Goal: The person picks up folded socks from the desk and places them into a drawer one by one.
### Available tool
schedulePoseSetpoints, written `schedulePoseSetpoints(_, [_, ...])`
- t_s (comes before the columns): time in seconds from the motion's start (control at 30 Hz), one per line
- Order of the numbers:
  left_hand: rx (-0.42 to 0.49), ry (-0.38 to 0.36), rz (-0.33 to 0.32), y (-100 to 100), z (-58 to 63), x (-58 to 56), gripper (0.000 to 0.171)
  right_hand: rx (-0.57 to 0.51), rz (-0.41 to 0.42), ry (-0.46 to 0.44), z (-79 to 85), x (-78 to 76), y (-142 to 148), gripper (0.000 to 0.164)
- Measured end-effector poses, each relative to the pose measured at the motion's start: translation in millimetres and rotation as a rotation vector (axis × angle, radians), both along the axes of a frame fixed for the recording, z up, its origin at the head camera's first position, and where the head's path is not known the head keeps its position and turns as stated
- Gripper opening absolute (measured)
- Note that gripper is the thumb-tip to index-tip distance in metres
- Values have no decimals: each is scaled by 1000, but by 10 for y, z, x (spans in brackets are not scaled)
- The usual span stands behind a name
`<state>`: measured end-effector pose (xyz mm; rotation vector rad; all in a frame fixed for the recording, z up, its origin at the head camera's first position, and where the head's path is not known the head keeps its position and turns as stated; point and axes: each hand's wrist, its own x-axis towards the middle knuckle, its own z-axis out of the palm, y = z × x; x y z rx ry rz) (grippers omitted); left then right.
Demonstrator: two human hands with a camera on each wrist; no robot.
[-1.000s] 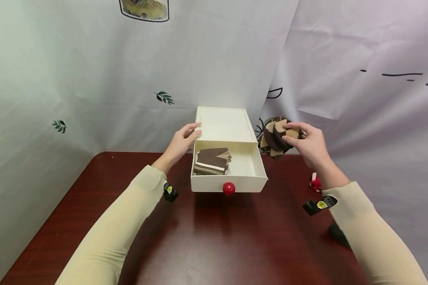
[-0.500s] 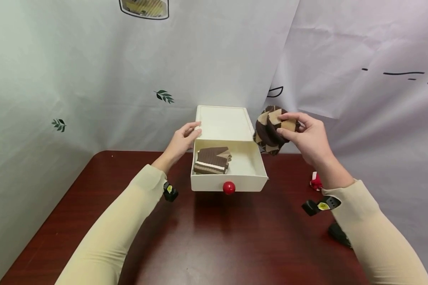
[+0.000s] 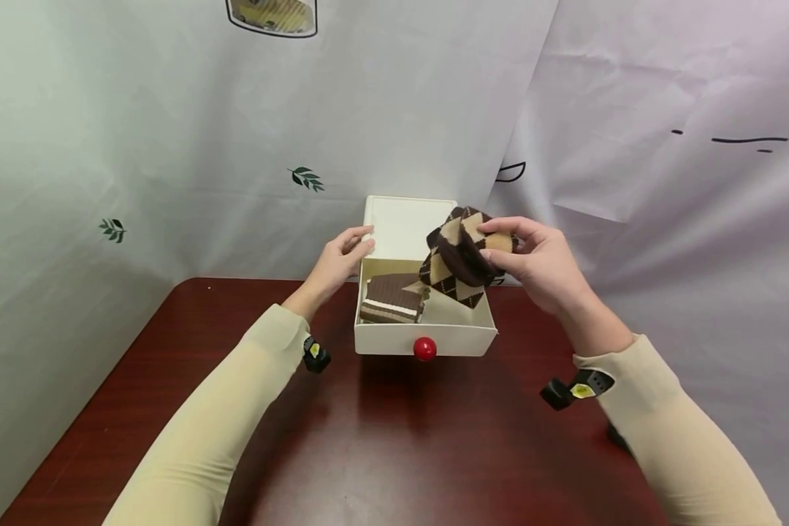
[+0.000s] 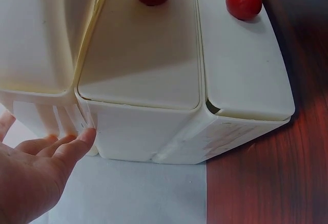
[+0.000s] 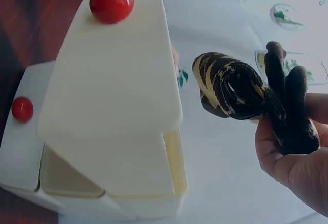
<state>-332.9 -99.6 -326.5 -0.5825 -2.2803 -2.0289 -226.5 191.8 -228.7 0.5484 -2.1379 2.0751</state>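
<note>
My right hand [image 3: 529, 263] pinches a folded pair of brown-and-tan argyle socks [image 3: 456, 274] between thumb and fingers. The socks hang over the right part of the pulled-out top drawer [image 3: 427, 340] and overlap the cabinet top in the head view. In the right wrist view, the socks [image 5: 233, 88] show beside the drawer front. My left hand [image 3: 342, 256] rests on the left side of the white cabinet [image 3: 404, 226]; in the left wrist view its outstretched fingers [image 4: 77, 144] touch the cabinet's side wall. A folded brown striped textile [image 3: 392, 298] lies in the drawer's left half.
Lower drawers with red knobs [image 4: 244, 2] are pushed in beneath the top one, which has its own red knob [image 3: 424, 349]. The dark red table [image 3: 381, 438] meets a pale printed curtain [image 3: 237, 146] behind. A dark object [image 3: 619, 438] is partly hidden by the right sleeve.
My right hand has brought the argyle socks leftward from beside the cabinet to above the open drawer. The left hand stays at the cabinet's side. My right arm now covers the small red item.
</note>
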Motion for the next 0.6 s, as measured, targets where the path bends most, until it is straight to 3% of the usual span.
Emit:
schedulePoseSetpoints(0.2, [-11,11,11,8,-13,-13,45,-36,87,-93,-73,-13,-102,33])
schedulePoseSetpoints(0.4, [-9,5,17,7,-18,-21,44,2,87,-197,-222,-98,-114,32])
schedulePoseSetpoints(0.5, [-9,4,14,2,-12,-10,44,59,59,-219,-299,-141,-98,30])
schedulePoseSetpoints(0.6, [-14,6,8,-4,0,2,44,172,25,-186,-362,-162,-95,30])
